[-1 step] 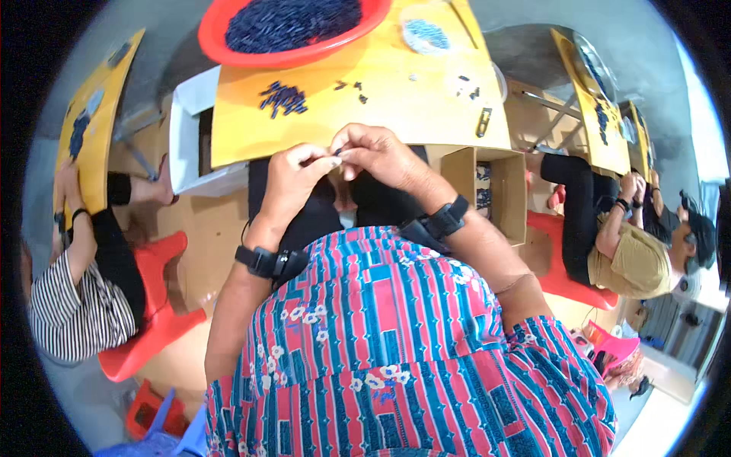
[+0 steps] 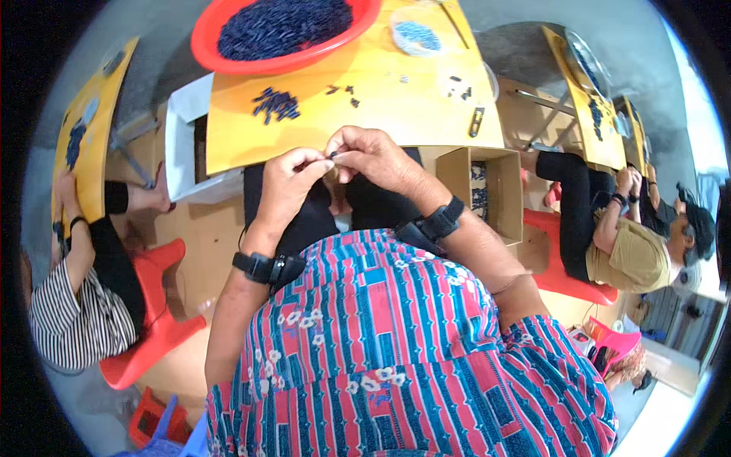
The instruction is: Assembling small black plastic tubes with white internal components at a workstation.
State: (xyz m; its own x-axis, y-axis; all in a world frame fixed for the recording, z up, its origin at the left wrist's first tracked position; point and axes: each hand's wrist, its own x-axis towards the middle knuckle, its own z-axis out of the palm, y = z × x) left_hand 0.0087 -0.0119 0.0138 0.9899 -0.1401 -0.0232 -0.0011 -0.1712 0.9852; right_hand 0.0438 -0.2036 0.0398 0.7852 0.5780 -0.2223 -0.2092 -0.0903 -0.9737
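My left hand (image 2: 295,174) and my right hand (image 2: 371,158) meet just in front of the table's near edge. Both are closed in a pinch, fingertips together around a small dark piece (image 2: 332,154); most of it is hidden by the fingers. Beyond them, a loose pile of short dark blue pieces (image 2: 276,106) lies on the yellow table (image 2: 365,122). A few more dark bits (image 2: 352,101) are scattered to the right of that pile. At the back left, a red basin (image 2: 199,47) is heaped with the same kind of piece.
A clear tub with light blue bits (image 2: 417,35) stands at the back right. Nearer lies a black-and-yellow cutter (image 2: 477,122). An open cardboard box (image 2: 501,194) is below the table's right side, a white box (image 2: 180,145) below its left. People sit at tables on both sides.
The view has shifted slightly, so the table and basin appear a little further left. Both hands keep their pinch on the small dark piece.
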